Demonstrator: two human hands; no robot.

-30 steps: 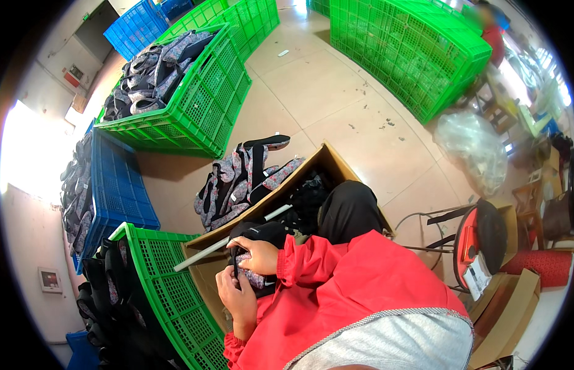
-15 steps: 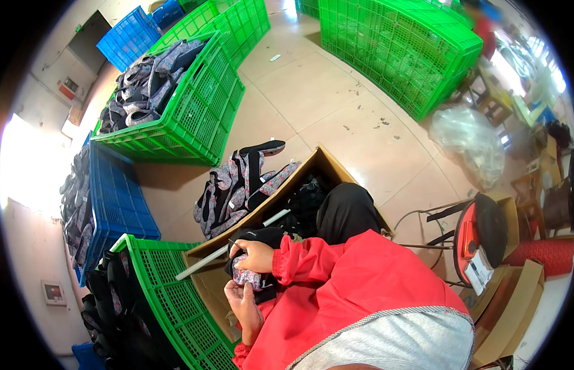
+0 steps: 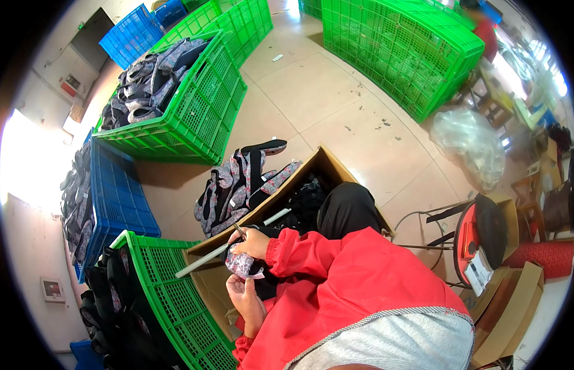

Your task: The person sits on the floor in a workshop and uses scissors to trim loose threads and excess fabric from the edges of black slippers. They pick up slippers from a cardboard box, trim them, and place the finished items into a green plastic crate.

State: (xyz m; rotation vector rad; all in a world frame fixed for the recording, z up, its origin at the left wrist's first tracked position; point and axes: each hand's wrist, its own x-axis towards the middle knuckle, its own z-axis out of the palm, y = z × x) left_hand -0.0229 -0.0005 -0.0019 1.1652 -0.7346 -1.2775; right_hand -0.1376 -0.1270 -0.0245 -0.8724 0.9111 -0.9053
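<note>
A floral fabric piece [image 3: 240,264] with a black lining, shaped like a soft shoe, is between my hands above an open cardboard box [image 3: 220,295]. My right hand [image 3: 255,243] grips it from the top, and a slim dark tool [image 3: 239,230] sticks up past those fingers; its kind is unclear. Below, my left hand [image 3: 244,298] pinches at the lower edge, near a small white tag [image 3: 258,275]. Whether the left fingertips hold fabric or thread is too small to see. Similar floral and black pieces [image 3: 232,188] lie piled on the floor beyond the box.
Close on the left stands a green crate [image 3: 176,302] with dark pieces. Farther off are a filled green crate [image 3: 203,105] and a blue crate [image 3: 123,191]. A white tube [image 3: 200,264] crosses the box. To the right are a round stool [image 3: 466,240] and a clear plastic bag [image 3: 469,145].
The floral piece has turned and shows more of its patterned face and its tag. My right hand has shifted up slightly, and the dark tool now stands out more.
</note>
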